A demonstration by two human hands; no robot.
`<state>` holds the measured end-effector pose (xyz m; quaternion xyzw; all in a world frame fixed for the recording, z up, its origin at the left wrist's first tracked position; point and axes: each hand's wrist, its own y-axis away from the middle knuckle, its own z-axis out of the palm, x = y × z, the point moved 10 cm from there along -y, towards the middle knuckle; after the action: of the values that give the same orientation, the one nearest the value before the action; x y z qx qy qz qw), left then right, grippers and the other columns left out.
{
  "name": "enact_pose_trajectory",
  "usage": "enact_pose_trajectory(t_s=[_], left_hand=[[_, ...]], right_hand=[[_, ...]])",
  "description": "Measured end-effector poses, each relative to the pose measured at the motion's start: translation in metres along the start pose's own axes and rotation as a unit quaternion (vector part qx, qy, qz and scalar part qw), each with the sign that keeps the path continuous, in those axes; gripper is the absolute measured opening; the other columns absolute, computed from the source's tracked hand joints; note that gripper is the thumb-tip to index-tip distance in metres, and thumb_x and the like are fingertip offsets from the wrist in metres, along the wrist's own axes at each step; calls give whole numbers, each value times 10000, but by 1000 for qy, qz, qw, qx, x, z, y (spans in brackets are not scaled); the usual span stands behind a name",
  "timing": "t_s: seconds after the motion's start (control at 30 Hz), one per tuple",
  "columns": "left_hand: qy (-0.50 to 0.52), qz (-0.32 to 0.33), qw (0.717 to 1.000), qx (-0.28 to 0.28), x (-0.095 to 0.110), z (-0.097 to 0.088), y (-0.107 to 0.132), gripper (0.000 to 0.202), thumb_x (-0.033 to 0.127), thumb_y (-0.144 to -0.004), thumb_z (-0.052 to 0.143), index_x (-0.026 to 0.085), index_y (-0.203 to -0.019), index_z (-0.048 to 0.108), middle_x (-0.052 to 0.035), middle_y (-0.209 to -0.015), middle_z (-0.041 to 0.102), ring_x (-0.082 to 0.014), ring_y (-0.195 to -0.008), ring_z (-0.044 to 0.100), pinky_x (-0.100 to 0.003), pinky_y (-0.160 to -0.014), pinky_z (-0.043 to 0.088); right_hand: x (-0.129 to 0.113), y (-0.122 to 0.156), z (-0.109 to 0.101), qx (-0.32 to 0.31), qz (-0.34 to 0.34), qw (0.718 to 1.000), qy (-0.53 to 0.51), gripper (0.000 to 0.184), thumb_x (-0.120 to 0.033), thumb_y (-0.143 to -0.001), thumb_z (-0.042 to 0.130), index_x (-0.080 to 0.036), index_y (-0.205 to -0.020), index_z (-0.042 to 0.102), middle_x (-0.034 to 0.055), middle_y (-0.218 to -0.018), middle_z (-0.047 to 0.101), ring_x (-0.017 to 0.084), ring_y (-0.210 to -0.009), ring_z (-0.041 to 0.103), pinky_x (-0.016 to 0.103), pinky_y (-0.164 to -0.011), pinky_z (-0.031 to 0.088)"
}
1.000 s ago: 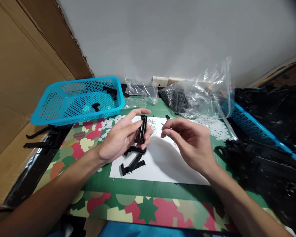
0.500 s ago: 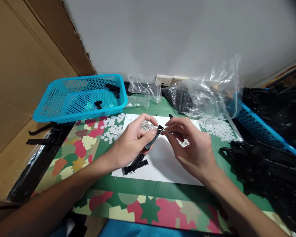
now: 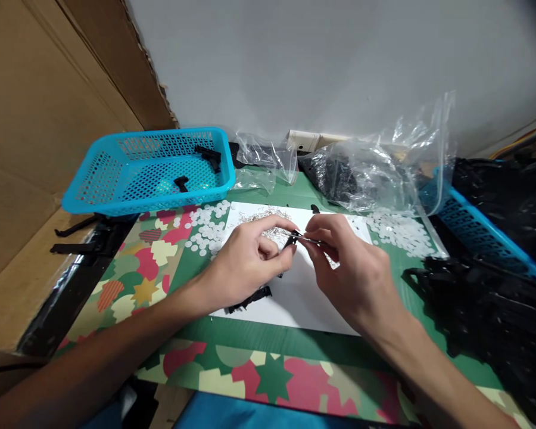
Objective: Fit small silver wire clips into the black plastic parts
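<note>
My left hand (image 3: 245, 265) is closed around a slim black plastic part (image 3: 289, 241), whose end sticks out past the fingertips. My right hand (image 3: 351, 268) pinches a thin metal pin (image 3: 307, 239) and holds its tip against that end of the part. Both hands hover over a white sheet (image 3: 295, 298) on the green mat. Another black plastic part (image 3: 250, 300) lies on the sheet under my left wrist. A heap of small metal pieces (image 3: 263, 217) sits at the sheet's far edge.
A blue mesh basket (image 3: 116, 193) at the back left holds two black parts. White discs (image 3: 205, 232) lie scattered left of the sheet, more discs (image 3: 397, 229) to the right. Clear plastic bags (image 3: 375, 167) stand behind. Black parts (image 3: 482, 310) pile up at right. Cardboard (image 3: 40, 119) walls the left.
My left hand tilted the black part down from upright and closed round it. My right hand brought the pin leftward onto the part's end. The view shifted slightly.
</note>
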<state>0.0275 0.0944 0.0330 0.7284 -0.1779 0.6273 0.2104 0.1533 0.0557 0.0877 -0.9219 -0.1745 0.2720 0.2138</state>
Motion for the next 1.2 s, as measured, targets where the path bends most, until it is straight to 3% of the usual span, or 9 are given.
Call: enact_pose_trajectory(t_s=[0.2,0.33,0.47,0.6,0.77,0.9,1.03,1.1,1.2], left_hand=[[22,-8,1000,10,-4,-1,1,258,312,-973,702,195,-1197,651,99,-511,381,-74,-471,296,-211,-462,221],[54,-26,998,3,-4,-3,-1,309,377,-959,738,168,-1181,684,84,-504,445,-64,-432,345,-186,-423,232],[114,-66,991,-8,-10,-4,-3,366,435,-933,775,163,-1171,717,65,-495,509,-66,-394,423,-161,-370,240],[194,-108,975,2,-19,-6,-4,359,408,-907,810,177,-1168,725,42,-569,588,-43,-383,415,-137,-347,248],[238,-158,958,3,-23,-5,-2,351,396,-921,798,160,-1174,735,66,-553,514,-26,-398,375,-111,-347,199],[251,-157,955,-30,-21,1,-2,318,400,-945,769,136,-1122,769,76,-534,454,-19,-403,337,-105,-347,184],[248,-155,956,-36,-23,2,-2,274,399,-952,755,137,-1029,783,79,-508,430,-18,-393,304,-108,-344,172],[256,-162,952,-38,-24,2,-2,270,402,-957,748,136,-986,778,80,-489,423,-18,-387,280,-114,-344,160],[268,-175,946,-43,-25,3,0,281,410,-956,750,140,-878,743,80,-459,413,-21,-378,260,-124,-344,154]], right_hand=[[-12,7,2,-1,-72,992,106,166,-93,-1042,521,-243,-1109,542,41,-914,731,187,-743,687,317,-669,462],[-13,8,2,6,-83,990,114,170,-91,-1039,547,-244,-1110,563,40,-928,744,189,-766,682,320,-694,456],[-8,3,-6,29,-47,997,50,138,-123,-1057,583,-255,-1098,587,9,-923,749,145,-726,685,273,-683,484],[8,-3,-6,18,39,996,-82,92,-188,-1073,593,-267,-1117,612,3,-990,763,135,-780,714,251,-663,496],[27,-4,1,-13,116,972,-202,126,-280,-1111,528,-258,-1122,651,4,-975,748,121,-740,650,272,-664,467],[36,-3,1,-14,137,966,-217,122,-345,-1078,601,-258,-1109,680,-10,-874,674,125,-723,591,274,-623,434],[34,-1,2,-21,132,969,-209,117,-344,-1051,644,-237,-1029,686,1,-900,666,122,-736,573,266,-635,445],[29,-1,5,-35,113,970,-213,108,-317,-1037,661,-231,-1099,680,6,-903,656,130,-764,585,272,-691,478],[23,-2,9,-53,76,974,-206,258,-272,-992,725,-220,-1239,671,-11,-839,603,132,-730,557,285,-709,487]])
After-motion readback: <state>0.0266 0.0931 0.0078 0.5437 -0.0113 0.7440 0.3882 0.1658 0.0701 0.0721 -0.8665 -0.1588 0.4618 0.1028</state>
